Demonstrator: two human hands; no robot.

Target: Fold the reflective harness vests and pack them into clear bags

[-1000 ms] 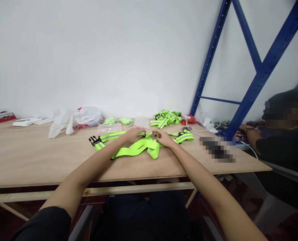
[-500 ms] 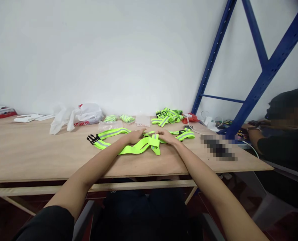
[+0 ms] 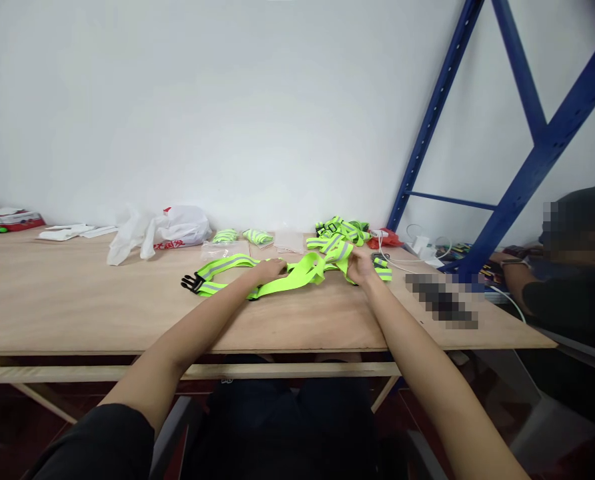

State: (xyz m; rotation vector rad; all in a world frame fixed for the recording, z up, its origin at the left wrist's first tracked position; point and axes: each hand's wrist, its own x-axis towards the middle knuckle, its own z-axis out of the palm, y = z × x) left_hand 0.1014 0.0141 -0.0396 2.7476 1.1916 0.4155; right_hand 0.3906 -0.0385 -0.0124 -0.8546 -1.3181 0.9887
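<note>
A neon-yellow reflective strap (image 3: 291,283) with a grey stripe lies looped across the table in front of me. Its black side-release buckle (image 3: 192,283) points left. My left hand (image 3: 271,270) rests on the middle of the strap, its fingers curled round a part of it. To the right, my right hand (image 3: 360,267) is closed on a folded section of the same strap and holds it slightly raised. The palm hides some of the strap, and its right end shows beyond the wrist.
Behind are a pile of similar straps (image 3: 340,230), two bagged strap bundles (image 3: 257,237), clear plastic bags (image 3: 290,241) and a white shopping bag (image 3: 185,227). A blue rack post (image 3: 432,120) stands at the right, with a white cable (image 3: 402,265) and another person's arm (image 3: 515,280) nearby.
My right hand has moved right and slightly up, pulling the strap section away from my left hand. The left hand has stayed near the middle of the strap.
</note>
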